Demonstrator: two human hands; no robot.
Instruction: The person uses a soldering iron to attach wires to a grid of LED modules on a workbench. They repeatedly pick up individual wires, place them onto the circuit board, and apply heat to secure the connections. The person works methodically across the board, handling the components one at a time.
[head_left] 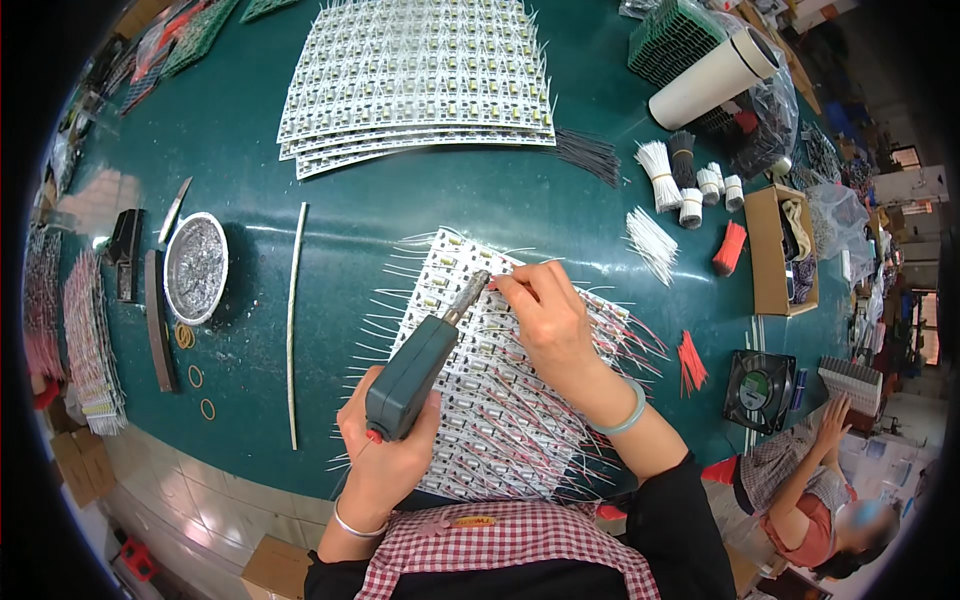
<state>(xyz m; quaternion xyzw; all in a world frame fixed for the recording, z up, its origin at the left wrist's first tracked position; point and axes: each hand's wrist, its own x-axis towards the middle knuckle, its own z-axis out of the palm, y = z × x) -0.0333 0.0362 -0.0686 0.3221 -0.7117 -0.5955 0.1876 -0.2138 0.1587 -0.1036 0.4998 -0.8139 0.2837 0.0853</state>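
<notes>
Left hand (385, 450) grips a grey-green soldering gun (415, 370), right hand (545, 315) pinching a red wire (497, 286) steady at its tip over the white circuit-board panel (500, 400).

I see a stack of white circuit strips (420, 75) at the far side of the green table (400, 200), and a round metal dish (195, 267) to my left beside a thin white rod (295, 320). On my right lie bundled white wires (658, 175), a white roll (712, 78), an open cardboard box (775, 250) and a small black fan (759, 390)

One head-worn fisheye view, looking steeply down, close over the green worktable (300, 230), edges bent, far corners perhaps too dark.
</notes>
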